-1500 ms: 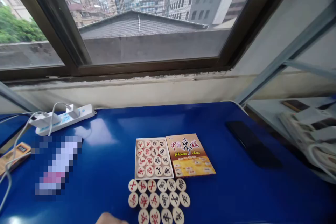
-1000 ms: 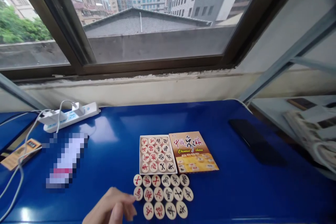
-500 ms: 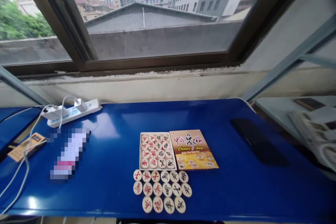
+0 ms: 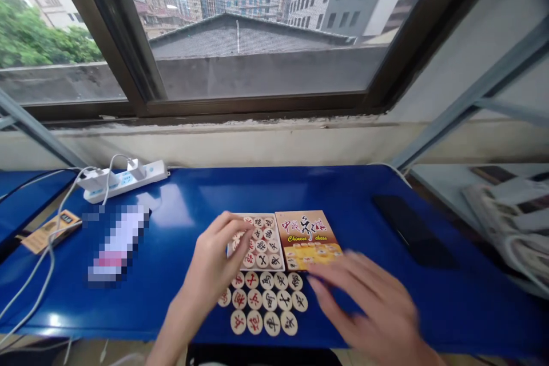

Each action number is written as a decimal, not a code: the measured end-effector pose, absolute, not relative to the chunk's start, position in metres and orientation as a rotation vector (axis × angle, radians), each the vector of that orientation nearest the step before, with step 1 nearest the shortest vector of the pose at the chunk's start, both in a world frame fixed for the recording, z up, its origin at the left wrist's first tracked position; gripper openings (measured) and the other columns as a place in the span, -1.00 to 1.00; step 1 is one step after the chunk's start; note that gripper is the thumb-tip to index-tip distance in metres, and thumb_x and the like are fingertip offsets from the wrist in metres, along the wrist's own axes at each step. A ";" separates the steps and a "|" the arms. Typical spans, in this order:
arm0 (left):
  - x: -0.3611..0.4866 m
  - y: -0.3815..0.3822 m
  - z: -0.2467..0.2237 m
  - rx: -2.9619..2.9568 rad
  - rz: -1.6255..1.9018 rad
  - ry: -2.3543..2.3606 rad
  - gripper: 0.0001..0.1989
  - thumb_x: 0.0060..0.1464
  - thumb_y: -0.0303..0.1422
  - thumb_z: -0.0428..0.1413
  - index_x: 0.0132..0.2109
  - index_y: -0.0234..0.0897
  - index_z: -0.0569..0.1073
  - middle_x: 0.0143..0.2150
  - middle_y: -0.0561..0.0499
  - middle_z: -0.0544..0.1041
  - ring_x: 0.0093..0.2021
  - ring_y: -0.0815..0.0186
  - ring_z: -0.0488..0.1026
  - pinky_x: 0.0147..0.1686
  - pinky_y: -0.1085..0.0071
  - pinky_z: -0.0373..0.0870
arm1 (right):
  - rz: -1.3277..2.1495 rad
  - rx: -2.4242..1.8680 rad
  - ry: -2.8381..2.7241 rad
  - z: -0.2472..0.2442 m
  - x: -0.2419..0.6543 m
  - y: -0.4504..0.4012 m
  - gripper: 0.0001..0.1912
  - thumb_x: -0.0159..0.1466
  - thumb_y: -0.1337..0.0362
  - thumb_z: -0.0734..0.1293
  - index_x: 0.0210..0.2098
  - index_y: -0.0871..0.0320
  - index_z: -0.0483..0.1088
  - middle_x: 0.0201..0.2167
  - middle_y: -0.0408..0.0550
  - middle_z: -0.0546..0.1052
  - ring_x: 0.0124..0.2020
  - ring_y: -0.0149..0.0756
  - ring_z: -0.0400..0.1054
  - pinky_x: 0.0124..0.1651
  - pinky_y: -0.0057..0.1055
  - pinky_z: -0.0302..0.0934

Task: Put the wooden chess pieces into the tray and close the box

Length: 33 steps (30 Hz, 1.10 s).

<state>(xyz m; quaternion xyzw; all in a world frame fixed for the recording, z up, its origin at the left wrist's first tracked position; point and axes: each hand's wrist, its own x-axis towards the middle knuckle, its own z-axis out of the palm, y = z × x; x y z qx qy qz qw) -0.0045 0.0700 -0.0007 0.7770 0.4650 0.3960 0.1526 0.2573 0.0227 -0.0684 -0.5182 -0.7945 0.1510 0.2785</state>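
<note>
My left hand is over the left side of a shallow white box of Chinese chess pieces. Its thumb and forefinger curve above the pieces with a gap between them, and I see nothing held. Several round wooden pieces with red or black characters fill the box in rows; the hand hides some at the left. More loose pieces lie in three rows before the box. Blurred by motion, my right hand hovers at the near right corner of the printed box lid, thumb and fingers apart, holding nothing visible.
On the blue table, a white power strip with plugs and cables lies at the back left. Nearer are a pixelated phone-shaped object and a tan card packet. A dark flat object rests at the right.
Both my hands have come into view from the near edge, the left over the box of pieces, the right beside the lid. The camera view has shifted slightly. The pieces I can see stay in place.
</note>
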 end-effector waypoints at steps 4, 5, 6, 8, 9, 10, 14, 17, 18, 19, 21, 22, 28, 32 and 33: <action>-0.015 0.115 -0.015 2.395 0.902 1.328 -0.85 0.35 -0.40 0.03 -0.13 -0.23 0.51 -0.11 -0.06 0.51 -0.12 0.23 0.49 -0.13 0.27 0.47 | 0.192 -1.205 -2.368 -0.016 0.221 0.098 -0.72 0.47 0.26 0.18 -0.11 0.08 0.54 -0.32 -0.05 0.51 -0.27 -0.26 0.39 -0.19 -0.30 0.26; -0.018 0.122 -0.018 2.409 0.882 1.328 -0.86 0.34 -0.40 0.04 -0.13 -0.23 0.51 -0.12 -0.05 0.51 -0.12 0.22 0.48 -0.12 0.25 0.46 | 0.205 -1.197 -2.392 -0.014 0.215 0.110 -0.75 0.46 0.26 0.21 -0.13 0.09 0.54 -0.34 -0.07 0.49 -0.28 -0.28 0.38 -0.22 -0.32 0.24; -0.021 0.127 -0.021 2.433 0.860 1.330 -0.87 0.34 -0.41 0.05 -0.12 -0.24 0.51 -0.12 -0.05 0.51 -0.12 0.21 0.47 -0.12 0.23 0.44 | 0.230 -1.186 -2.419 -0.016 0.209 0.120 -0.79 0.44 0.27 0.24 -0.15 0.09 0.54 -0.35 -0.08 0.47 -0.28 -0.28 0.37 -0.23 -0.34 0.23; -0.027 0.136 -0.026 2.493 0.814 1.324 -0.87 0.33 -0.41 0.05 -0.12 -0.25 0.51 -0.12 -0.06 0.52 -0.11 0.18 0.45 -0.11 0.19 0.40 | 0.294 -1.157 -2.459 -0.026 0.203 0.129 -0.86 0.40 0.28 0.31 -0.18 0.08 0.53 -0.34 -0.11 0.45 -0.26 -0.29 0.35 -0.21 -0.36 0.23; -0.030 0.139 -0.029 2.525 0.791 1.312 -0.86 0.34 -0.41 0.04 -0.13 -0.25 0.51 -0.12 -0.06 0.52 -0.11 0.17 0.44 -0.11 0.17 0.38 | 0.325 -1.143 -2.476 -0.031 0.202 0.131 -0.89 0.38 0.30 0.33 -0.20 0.08 0.53 -0.34 -0.11 0.44 -0.25 -0.30 0.35 -0.20 -0.36 0.23; -0.031 0.141 -0.031 2.554 0.768 1.291 -0.86 0.34 -0.41 0.04 -0.14 -0.25 0.51 -0.12 -0.07 0.52 -0.12 0.17 0.43 -0.11 0.17 0.36 | 0.356 -1.135 -2.488 -0.036 0.201 0.131 -0.91 0.36 0.31 0.35 -0.21 0.08 0.53 -0.34 -0.12 0.44 -0.24 -0.30 0.34 -0.18 -0.37 0.24; -0.033 0.141 -0.039 2.624 0.694 1.123 -0.88 0.33 -0.39 0.08 -0.11 -0.21 0.52 -0.04 -0.05 0.54 -0.10 0.21 0.45 -0.12 0.22 0.36 | 0.447 -1.136 -2.497 -0.042 0.201 0.130 -0.90 0.33 0.31 0.40 -0.16 0.06 0.54 -0.31 -0.13 0.45 -0.20 -0.30 0.35 -0.17 -0.38 0.24; -0.035 0.137 -0.039 2.647 0.675 1.036 -0.89 0.32 -0.39 0.10 -0.09 -0.20 0.53 -0.02 -0.06 0.54 -0.07 0.22 0.47 -0.09 0.23 0.37 | 0.478 -1.143 -2.492 -0.041 0.202 0.131 -0.87 0.34 0.28 0.40 -0.12 0.04 0.55 -0.30 -0.13 0.45 -0.21 -0.29 0.35 -0.18 -0.36 0.23; -0.037 0.135 -0.038 2.654 0.674 1.025 -0.89 0.32 -0.38 0.10 -0.10 -0.21 0.53 -0.02 -0.07 0.54 -0.05 0.21 0.47 -0.09 0.23 0.37 | 0.484 -1.144 -2.490 -0.041 0.202 0.130 -0.87 0.34 0.27 0.40 -0.11 0.04 0.55 -0.30 -0.13 0.46 -0.22 -0.29 0.35 -0.18 -0.35 0.23; -0.038 0.134 -0.037 2.662 0.671 1.018 -0.89 0.33 -0.38 0.09 -0.10 -0.22 0.52 -0.02 -0.08 0.54 -0.04 0.20 0.47 -0.08 0.22 0.37 | 0.490 -1.144 -2.488 -0.041 0.202 0.130 -0.86 0.34 0.27 0.40 -0.11 0.04 0.55 -0.30 -0.13 0.47 -0.22 -0.29 0.35 -0.19 -0.34 0.23; -0.039 0.131 -0.036 2.676 0.666 1.014 -0.91 0.33 -0.38 0.10 -0.10 -0.24 0.50 -0.01 -0.09 0.53 0.00 0.17 0.45 -0.07 0.20 0.36 | 0.501 -1.143 -2.481 -0.042 0.202 0.129 -0.87 0.34 0.28 0.40 -0.12 0.04 0.55 -0.29 -0.13 0.48 -0.23 -0.29 0.36 -0.19 -0.34 0.23; -0.040 0.130 -0.036 2.683 0.658 1.012 -0.92 0.32 -0.38 0.12 -0.09 -0.24 0.50 0.00 -0.09 0.53 0.02 0.15 0.45 -0.06 0.18 0.35 | 0.504 -1.143 -2.476 -0.043 0.202 0.129 -0.87 0.33 0.28 0.40 -0.12 0.04 0.54 -0.28 -0.13 0.49 -0.23 -0.30 0.36 -0.19 -0.35 0.23; -0.038 0.128 -0.039 2.684 0.570 1.049 -0.89 0.30 -0.39 0.15 -0.04 -0.24 0.45 0.00 -0.08 0.51 0.04 0.12 0.43 -0.06 0.16 0.36 | 0.474 -1.166 -2.414 -0.047 0.200 0.126 -0.84 0.32 0.30 0.40 -0.09 0.05 0.54 -0.30 -0.13 0.51 -0.26 -0.29 0.40 -0.19 -0.35 0.24; -0.037 0.127 -0.042 2.673 0.574 1.074 -0.95 0.32 -0.42 0.11 -0.08 -0.25 0.43 -0.04 -0.06 0.51 -0.01 0.15 0.44 -0.09 0.19 0.38 | 0.469 -1.185 -2.397 -0.049 0.198 0.124 -0.86 0.31 0.32 0.42 -0.13 0.07 0.55 -0.36 -0.18 0.51 -0.32 -0.31 0.39 -0.29 -0.36 0.19; -0.037 0.127 -0.043 2.672 0.576 1.075 -0.95 0.33 -0.41 0.11 -0.08 -0.25 0.43 -0.03 -0.06 0.50 -0.02 0.15 0.43 -0.09 0.19 0.38 | 0.471 -1.190 -2.397 -0.049 0.198 0.124 -0.87 0.30 0.32 0.42 -0.14 0.07 0.55 -0.37 -0.18 0.51 -0.33 -0.31 0.39 -0.30 -0.36 0.18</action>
